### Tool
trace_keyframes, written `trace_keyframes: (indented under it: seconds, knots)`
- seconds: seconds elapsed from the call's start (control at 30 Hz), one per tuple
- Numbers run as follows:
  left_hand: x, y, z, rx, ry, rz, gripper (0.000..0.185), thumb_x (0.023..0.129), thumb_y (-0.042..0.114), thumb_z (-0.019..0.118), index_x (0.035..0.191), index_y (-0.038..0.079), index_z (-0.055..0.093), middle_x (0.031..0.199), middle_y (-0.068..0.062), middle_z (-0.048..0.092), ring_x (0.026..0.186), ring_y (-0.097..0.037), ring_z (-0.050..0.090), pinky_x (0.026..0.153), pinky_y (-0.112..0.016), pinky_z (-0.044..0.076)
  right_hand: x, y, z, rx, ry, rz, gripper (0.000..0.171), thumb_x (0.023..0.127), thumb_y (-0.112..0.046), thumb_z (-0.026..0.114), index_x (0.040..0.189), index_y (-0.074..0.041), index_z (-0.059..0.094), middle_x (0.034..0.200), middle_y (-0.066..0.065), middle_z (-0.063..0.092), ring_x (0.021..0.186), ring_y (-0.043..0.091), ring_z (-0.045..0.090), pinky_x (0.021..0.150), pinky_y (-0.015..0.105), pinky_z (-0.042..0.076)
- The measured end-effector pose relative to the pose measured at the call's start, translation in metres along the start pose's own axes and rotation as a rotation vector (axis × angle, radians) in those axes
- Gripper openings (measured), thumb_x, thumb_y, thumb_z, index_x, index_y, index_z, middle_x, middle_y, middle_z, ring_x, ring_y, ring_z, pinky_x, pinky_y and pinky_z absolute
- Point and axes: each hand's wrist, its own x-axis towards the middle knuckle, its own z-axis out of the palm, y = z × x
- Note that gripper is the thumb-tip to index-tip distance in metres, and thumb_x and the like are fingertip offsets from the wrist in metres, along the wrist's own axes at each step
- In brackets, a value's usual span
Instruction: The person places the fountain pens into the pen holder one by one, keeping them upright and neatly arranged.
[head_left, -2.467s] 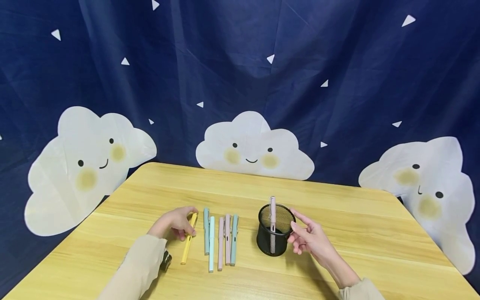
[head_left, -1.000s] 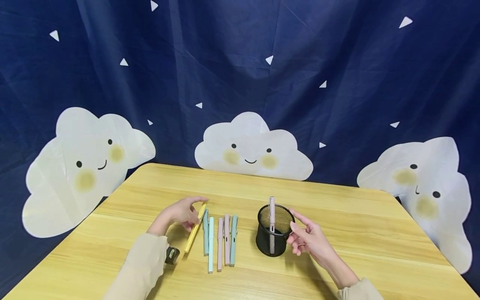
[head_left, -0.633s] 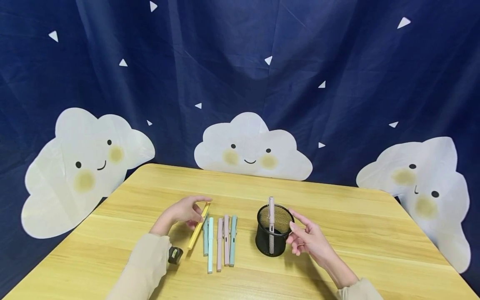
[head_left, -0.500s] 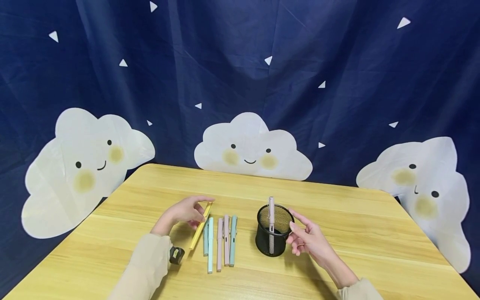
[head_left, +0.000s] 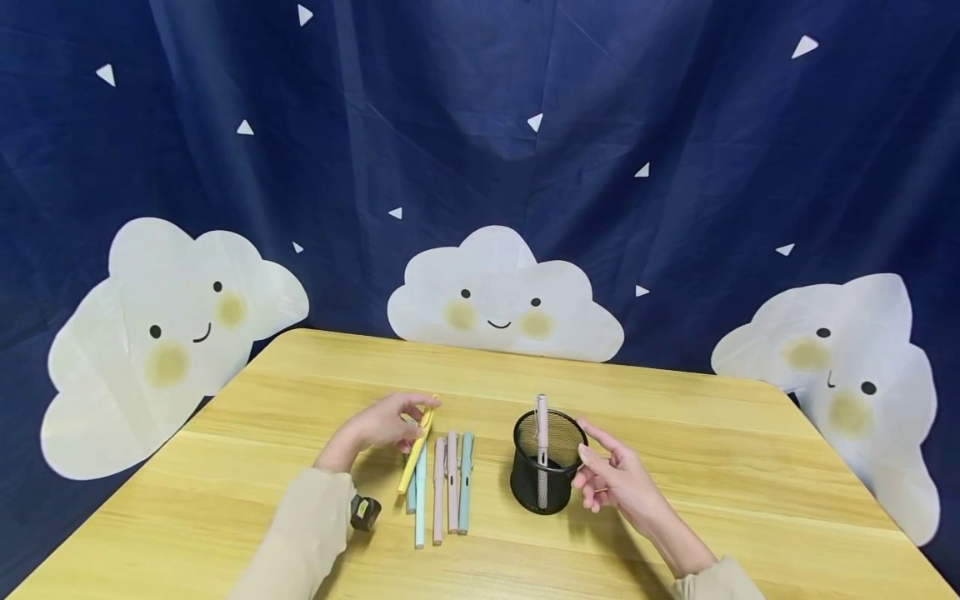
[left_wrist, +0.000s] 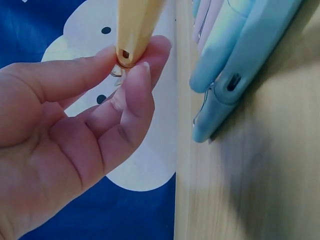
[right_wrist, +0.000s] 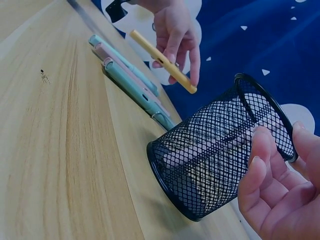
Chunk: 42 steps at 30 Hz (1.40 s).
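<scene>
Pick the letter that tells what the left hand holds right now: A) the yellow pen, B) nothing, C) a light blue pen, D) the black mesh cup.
A: the left hand pinches the yellow pen near its top end, lifted at a slant above the pens lying on the table; the left wrist view shows fingertips closed round it.

A wooden table (head_left: 712, 467) stands before a dark blue curtain (head_left: 480, 125) with 3 smiling white clouds (head_left: 502, 296) and small white triangles (head_left: 535, 122).
</scene>
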Motion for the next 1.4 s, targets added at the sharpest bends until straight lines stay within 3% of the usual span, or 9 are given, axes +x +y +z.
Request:
trace_keyframes:
  seconds: [0.5, 0.8, 1.03, 1.4]
  knots:
    - [0.013, 0.012, 0.009, 0.031, -0.046, 0.131, 0.041, 0.084, -0.012, 0.048, 0.124, -0.004, 0.047, 0.102, -0.022, 0.049, 0.066, -0.018, 0.053, 0.061, -0.042, 0.050, 0.000, 0.000, 0.000, 0.002, 0.006, 0.019, 0.064, 0.095, -0.021, 0.044, 0.143, -0.004, 0.005, 0.065, 0.002, 0.062, 0.048, 0.008, 0.054, 0.045, 0.020, 0.045]
    - [0.018, 0.021, 0.015, -0.023, -0.054, 0.144, 0.041, 0.084, -0.010, 0.048, 0.125, -0.003, 0.047, 0.103, -0.021, 0.048, 0.075, -0.020, 0.056, 0.068, -0.045, 0.050, -0.001, -0.001, 0.001, -0.076, 0.046, 0.045, 0.062, 0.094, -0.023, 0.046, 0.143, -0.006, 0.011, 0.064, 0.003, 0.061, 0.046, 0.008, 0.053, 0.044, 0.020, 0.043]
    - [0.021, 0.029, 0.019, -0.032, -0.057, 0.184, 0.037, 0.084, -0.009, 0.047, 0.120, -0.004, 0.049, 0.100, -0.019, 0.050, 0.071, -0.018, 0.053, 0.064, -0.039, 0.049, -0.001, -0.002, 0.002, -0.122, 0.074, 0.023, 0.061, 0.094, -0.024, 0.046, 0.143, -0.006, 0.014, 0.067, 0.006, 0.063, 0.046, 0.008, 0.053, 0.044, 0.019, 0.043]
    - [0.026, 0.036, 0.025, -0.080, -0.024, 0.213, 0.026, 0.083, -0.005, 0.050, 0.109, -0.003, 0.051, 0.093, -0.015, 0.050, 0.066, -0.017, 0.053, 0.059, -0.033, 0.048, 0.000, -0.002, 0.002, -0.088, 0.093, 0.020, 0.061, 0.092, -0.022, 0.050, 0.142, -0.007, 0.018, 0.068, 0.007, 0.061, 0.047, 0.008, 0.054, 0.044, 0.019, 0.043]
